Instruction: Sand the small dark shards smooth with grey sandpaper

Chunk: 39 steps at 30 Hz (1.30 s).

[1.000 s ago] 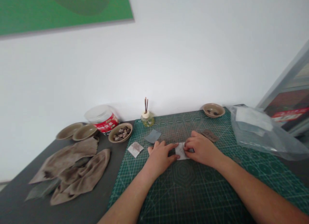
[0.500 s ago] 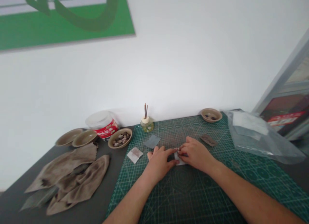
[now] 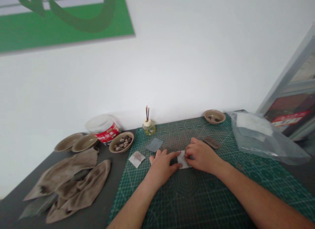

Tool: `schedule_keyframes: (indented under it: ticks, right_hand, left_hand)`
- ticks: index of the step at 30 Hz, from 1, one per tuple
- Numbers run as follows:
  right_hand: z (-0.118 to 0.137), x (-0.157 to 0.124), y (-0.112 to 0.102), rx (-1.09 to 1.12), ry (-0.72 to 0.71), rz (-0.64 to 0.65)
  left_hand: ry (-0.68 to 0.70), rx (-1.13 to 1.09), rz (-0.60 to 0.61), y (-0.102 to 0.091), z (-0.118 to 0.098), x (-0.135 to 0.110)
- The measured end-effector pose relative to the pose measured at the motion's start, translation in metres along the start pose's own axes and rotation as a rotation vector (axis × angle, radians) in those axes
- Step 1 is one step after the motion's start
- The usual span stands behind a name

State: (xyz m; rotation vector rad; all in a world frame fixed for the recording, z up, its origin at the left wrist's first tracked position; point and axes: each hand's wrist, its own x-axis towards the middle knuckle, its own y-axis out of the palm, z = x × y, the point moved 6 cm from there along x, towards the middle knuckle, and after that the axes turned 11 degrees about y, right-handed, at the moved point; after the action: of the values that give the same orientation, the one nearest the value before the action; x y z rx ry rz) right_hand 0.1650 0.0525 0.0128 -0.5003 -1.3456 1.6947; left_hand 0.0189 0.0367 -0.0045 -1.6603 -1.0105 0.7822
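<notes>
A small pale square of paper, perhaps sandpaper (image 3: 182, 159), lies flat on the green cutting mat (image 3: 169, 202) between my two hands. My left hand (image 3: 161, 168) rests with its fingers spread, the tips of thumb and index finger touching the left edge of that square. Over its right part, my right hand (image 3: 200, 156) has its fingers pinched together and pointing down; what they hold is too small and hidden to name. To the left lie a second pale square with a brown smudge (image 3: 136, 159) and a grey square sheet (image 3: 155, 145).
Beyond my right hand is a brown block with dark marks (image 3: 212, 142). Bowls stand around: one of pebbles (image 3: 115, 150), one at back right (image 3: 215, 121). A reed diffuser (image 3: 149, 127), a red-labelled tub (image 3: 107, 133), crumpled brown cloths (image 3: 85, 196) and a clear plastic bag (image 3: 261, 147) lie about.
My right hand's pinched fingers have slid slightly right over the pale square, so more of it shows. My left hand keeps its place on the edge. The view has shifted slightly.
</notes>
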Motion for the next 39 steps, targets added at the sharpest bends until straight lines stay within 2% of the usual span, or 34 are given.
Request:
schedule_keyframes:
  ticks: [3, 7, 13, 20, 28, 33, 39]
  right_hand:
    - [0.001, 0.000, 0.001, 0.034, -0.028, 0.012]
    - [-0.007, -0.002, -0.003, 0.009, 0.064, -0.039]
    - [0.002, -0.004, 0.005, 0.078, -0.052, 0.050]
    - [0.001, 0.003, 0.009, 0.095, -0.044, 0.043]
    - [0.000, -0.004, 0.006, 0.131, -0.049, 0.033]
    - [-0.008, -0.001, 0.003, 0.082, 0.006, -0.020]
    - [-0.005, -0.002, 0.005, 0.069, -0.056, 0.017]
  left_hand:
    - [0.002, 0.010, -0.001, 0.000, 0.000, 0.000]
    - [0.003, 0.009, -0.005, 0.001, 0.002, 0.001]
    - [0.014, 0.022, -0.025, 0.003, 0.004, 0.003]
    - [0.029, 0.025, -0.037, 0.004, 0.005, 0.003]
    - [0.035, 0.029, -0.041, 0.003, 0.004, 0.001]
    - [0.027, 0.023, -0.041, 0.003, 0.004, 0.003]
    - [0.011, 0.001, -0.036, 0.005, 0.005, 0.004]
